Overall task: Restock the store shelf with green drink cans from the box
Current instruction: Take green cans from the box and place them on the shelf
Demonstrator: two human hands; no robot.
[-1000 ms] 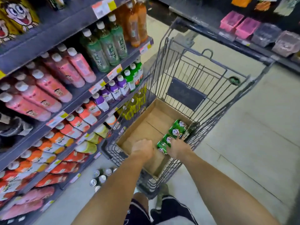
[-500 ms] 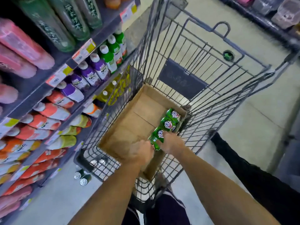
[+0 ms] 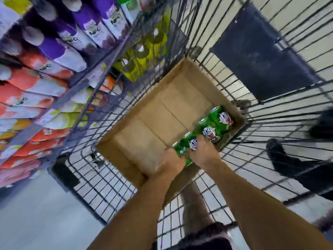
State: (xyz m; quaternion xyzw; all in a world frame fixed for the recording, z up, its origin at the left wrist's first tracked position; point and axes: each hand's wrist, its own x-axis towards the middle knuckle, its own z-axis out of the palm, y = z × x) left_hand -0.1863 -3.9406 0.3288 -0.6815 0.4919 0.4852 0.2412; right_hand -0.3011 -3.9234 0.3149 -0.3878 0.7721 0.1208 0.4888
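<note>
Both hands were down inside the cardboard box (image 3: 144, 134), which sat in the wire shopping cart (image 3: 225, 78) beside the shelf of bottled drinks (image 3: 54, 73). The green drink cans (image 3: 210, 129) lay in a short row along the box's right wall, the rest of the box floor bare. The left hand (image 3: 172, 162) and the right hand (image 3: 203, 153) met at the near end of that row, fingers curled onto the nearest cans; the picture was smeared with motion, so whether each hand fully gripped a can or only pressed against it was hard to judge (the right looked the more settled of the two).

The likely trouble from here lay in the lift. The cans seemed to lie on their sides, touching one another, so pulling the near ones could roll or drag their neighbours. A loose hold on a smooth can might let it slip back into the box, or knock against the cart's wire side on the way to the shelf.
</note>
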